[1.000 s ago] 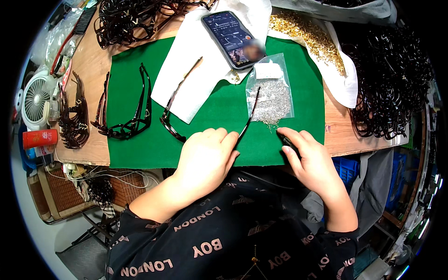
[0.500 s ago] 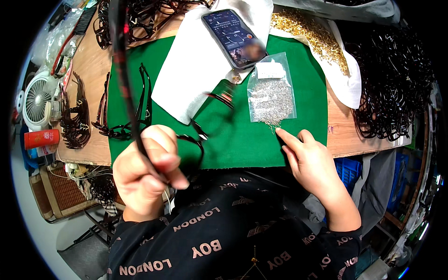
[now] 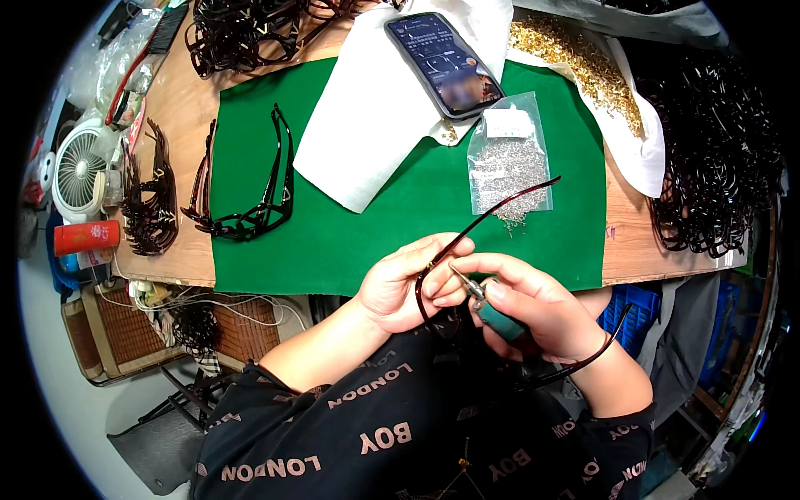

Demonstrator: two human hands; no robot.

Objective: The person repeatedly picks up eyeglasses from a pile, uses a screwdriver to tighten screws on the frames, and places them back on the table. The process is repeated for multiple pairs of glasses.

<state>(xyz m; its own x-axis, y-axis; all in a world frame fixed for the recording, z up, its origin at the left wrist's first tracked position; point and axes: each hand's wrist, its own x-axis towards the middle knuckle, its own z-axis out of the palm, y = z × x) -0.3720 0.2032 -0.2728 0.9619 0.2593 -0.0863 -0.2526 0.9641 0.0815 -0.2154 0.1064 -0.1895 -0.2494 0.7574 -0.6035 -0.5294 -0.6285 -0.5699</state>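
Left hand (image 3: 408,287) pinches the hinge end of a dark red glasses frame (image 3: 467,242), held just below the near edge of the green mat (image 3: 367,225); one temple slants up over the clear bag of screws (image 3: 507,167). Right hand (image 3: 533,308) is closed around a teal-handled screwdriver (image 3: 492,310), its metal tip set against the frame between the two thumbs. The hinge itself is hidden by the fingers, and the frame's lower part merges with the dark shirt and is hard to trace. A second temple curves out past the right wrist.

Half a second ago the left hand was raised to the left with the frame close to the camera, and the right hand lay empty-looking on the mat; both have since met at the centre. Phone (image 3: 442,52), bag and the finished glasses (image 3: 250,200) on the mat have not moved.
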